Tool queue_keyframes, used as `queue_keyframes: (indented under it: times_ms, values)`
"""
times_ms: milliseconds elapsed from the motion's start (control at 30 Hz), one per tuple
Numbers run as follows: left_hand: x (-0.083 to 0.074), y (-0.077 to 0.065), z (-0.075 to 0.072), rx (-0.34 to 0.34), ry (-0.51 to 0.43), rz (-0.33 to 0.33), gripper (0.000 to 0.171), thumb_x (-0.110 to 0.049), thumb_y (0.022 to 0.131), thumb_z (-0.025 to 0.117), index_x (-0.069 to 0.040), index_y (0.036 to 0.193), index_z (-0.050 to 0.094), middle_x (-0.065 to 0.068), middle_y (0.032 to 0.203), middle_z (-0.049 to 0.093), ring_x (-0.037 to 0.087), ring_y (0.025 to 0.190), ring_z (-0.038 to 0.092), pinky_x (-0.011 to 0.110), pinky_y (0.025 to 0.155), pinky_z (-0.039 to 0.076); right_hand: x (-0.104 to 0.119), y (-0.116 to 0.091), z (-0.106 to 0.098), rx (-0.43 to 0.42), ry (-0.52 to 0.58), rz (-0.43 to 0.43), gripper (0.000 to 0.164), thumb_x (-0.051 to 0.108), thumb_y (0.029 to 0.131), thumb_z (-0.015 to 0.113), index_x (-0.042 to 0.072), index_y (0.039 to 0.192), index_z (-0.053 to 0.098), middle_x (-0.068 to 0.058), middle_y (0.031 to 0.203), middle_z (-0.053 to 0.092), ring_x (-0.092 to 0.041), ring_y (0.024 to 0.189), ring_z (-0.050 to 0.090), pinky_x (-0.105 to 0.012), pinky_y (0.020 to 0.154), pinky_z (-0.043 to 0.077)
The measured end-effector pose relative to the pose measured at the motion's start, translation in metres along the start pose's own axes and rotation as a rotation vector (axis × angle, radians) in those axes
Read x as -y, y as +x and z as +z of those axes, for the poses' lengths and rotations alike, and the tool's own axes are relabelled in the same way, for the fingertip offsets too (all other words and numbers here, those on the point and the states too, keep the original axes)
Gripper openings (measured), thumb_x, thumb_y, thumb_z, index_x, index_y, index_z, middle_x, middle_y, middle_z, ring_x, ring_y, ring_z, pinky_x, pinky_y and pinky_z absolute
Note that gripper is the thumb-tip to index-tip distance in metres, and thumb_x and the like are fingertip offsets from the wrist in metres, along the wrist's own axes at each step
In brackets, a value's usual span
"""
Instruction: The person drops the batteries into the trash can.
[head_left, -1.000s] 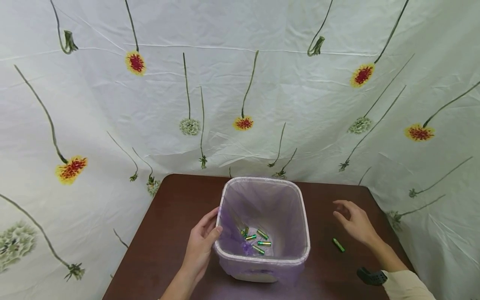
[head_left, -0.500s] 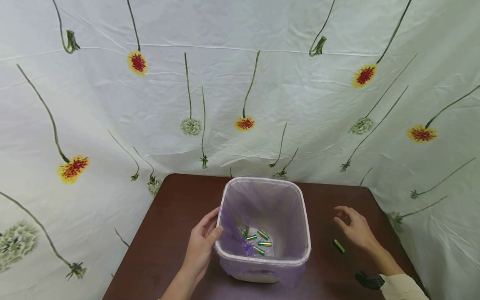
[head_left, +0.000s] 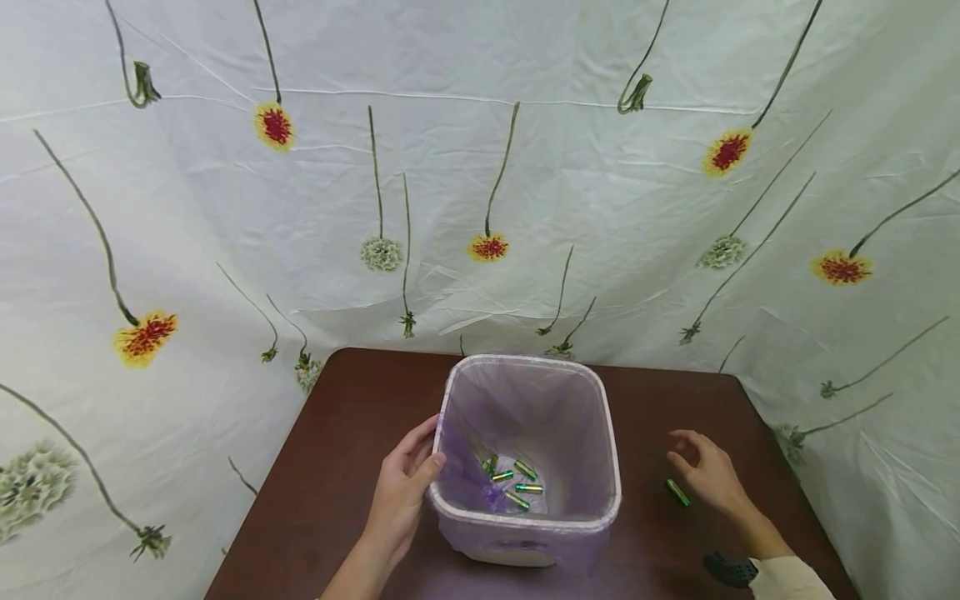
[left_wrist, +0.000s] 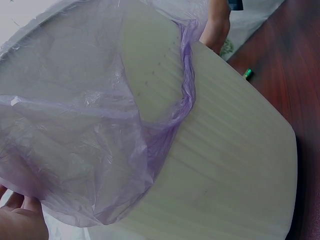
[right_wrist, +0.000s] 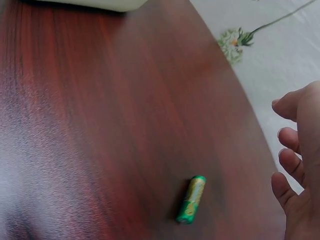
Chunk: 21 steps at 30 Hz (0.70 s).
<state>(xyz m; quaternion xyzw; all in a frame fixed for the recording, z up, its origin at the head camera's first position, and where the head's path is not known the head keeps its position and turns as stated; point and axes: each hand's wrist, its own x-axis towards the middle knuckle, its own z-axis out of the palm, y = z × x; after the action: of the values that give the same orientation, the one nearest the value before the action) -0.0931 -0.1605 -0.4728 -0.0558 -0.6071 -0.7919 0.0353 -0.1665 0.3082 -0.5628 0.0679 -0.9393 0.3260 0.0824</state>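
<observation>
A bin (head_left: pixel 525 523) lined with a thin purple bag stands on the dark table. My left hand (head_left: pixel 405 475) grips its left side, thumb on the rim and fingers on the outer wall. On the bottom of the bin lie several green and gold batteries (head_left: pixel 529 489). One more battery (head_left: pixel 677 492) lies on the table to the right of the bin. My right hand (head_left: pixel 708 473) hovers beside and just beyond that battery, fingers loosely bent and holding nothing. The right wrist view shows the battery (right_wrist: pixel 191 199) apart from the fingers.
The brown table (head_left: pixel 360 400) has rounded far corners. A white flowered cloth (head_left: pixel 480 183) hangs behind and around it. In the left wrist view the purple bag (left_wrist: pixel 187 75) folds loosely over the bin's outer wall. A dark strap (head_left: pixel 729 571) sits by the right wrist.
My right hand has come down and nearer to me, closer to the loose battery. The left hand and the bin have stayed put.
</observation>
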Motion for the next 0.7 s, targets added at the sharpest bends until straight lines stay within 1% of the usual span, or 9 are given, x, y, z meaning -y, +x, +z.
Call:
queue_keyframes:
  times_ms: [267,433,500,600,667,700]
  values:
    - [0.003,0.001,0.000,-0.018,-0.001,-0.011,0.055,0.002,0.098,0.063,0.008,0.150,0.045,0.025,0.151,0.047,0.015,0.133,0.054,0.025,0.102,0.048,-0.010,-0.009,0.014,0.034,0.034,0.105,0.035,0.009,0.094,0.075,-0.002,0.126,0.065,-0.005,0.098,0.061,-0.019,0.085,0.056,-0.037,0.071,0.047]
    - [0.004,0.001,0.000,-0.017,-0.004,-0.012,0.055,0.003,0.098,0.063,0.007,0.150,0.045,0.024,0.151,0.047,0.015,0.133,0.054,0.025,0.102,0.048,-0.015,-0.013,0.021,0.067,0.025,0.179,0.043,0.016,0.093,0.077,-0.003,0.129,0.062,-0.009,0.104,0.061,-0.023,0.089,0.056,-0.040,0.073,0.046]
    - [0.004,0.001,0.000,-0.016,-0.006,-0.010,0.055,0.003,0.098,0.063,0.008,0.150,0.045,0.024,0.151,0.047,0.015,0.133,0.055,0.025,0.102,0.048,-0.018,-0.015,0.025,0.074,0.030,0.202,0.047,0.019,0.093,0.077,-0.003,0.132,0.060,-0.013,0.108,0.062,-0.028,0.093,0.058,-0.044,0.075,0.048]
    - [0.003,0.001,0.000,-0.014,-0.005,-0.002,0.054,0.003,0.098,0.063,0.008,0.149,0.045,0.025,0.151,0.047,0.015,0.132,0.055,0.025,0.101,0.048,-0.026,-0.020,0.032,0.077,0.046,0.236,0.055,0.023,0.094,0.078,-0.004,0.136,0.056,-0.023,0.117,0.061,-0.039,0.103,0.059,-0.055,0.082,0.050]
    - [0.003,0.001,0.000,-0.010,-0.003,0.001,0.055,0.004,0.098,0.062,0.009,0.149,0.045,0.027,0.151,0.047,0.015,0.132,0.055,0.025,0.101,0.048,-0.033,-0.025,0.037,0.081,0.050,0.254,0.060,0.024,0.094,0.078,-0.006,0.139,0.053,-0.030,0.124,0.058,-0.047,0.112,0.056,-0.062,0.089,0.047]
    - [0.003,0.001,0.000,-0.006,-0.003,0.003,0.055,0.004,0.098,0.062,0.010,0.149,0.045,0.027,0.151,0.046,0.015,0.132,0.055,0.025,0.101,0.048,-0.036,-0.028,0.040,0.088,0.051,0.270,0.063,0.024,0.094,0.078,-0.007,0.141,0.050,-0.033,0.128,0.055,-0.050,0.117,0.052,-0.065,0.091,0.045]
